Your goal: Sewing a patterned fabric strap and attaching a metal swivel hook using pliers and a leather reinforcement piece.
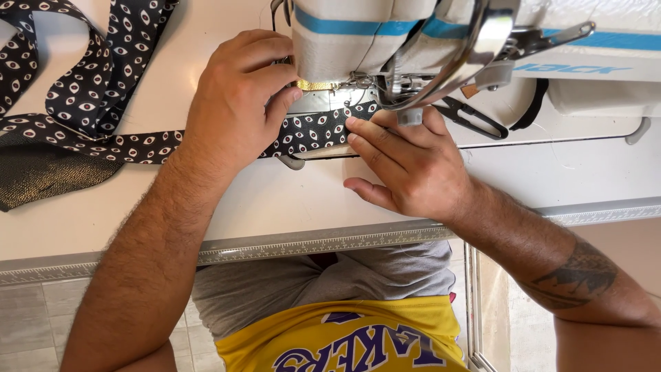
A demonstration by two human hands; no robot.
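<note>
The fabric strip (313, 132), thin, limp and light, lies flat on the counter (275, 200) under both hands' fingers (365, 134), which press it with nothing gripped, best held flat near the needle.

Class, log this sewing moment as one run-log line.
left hand: pressing patterned strip | right hand: fingertips flat on strip | strip: under sewing machine | scissors: on table
</note>
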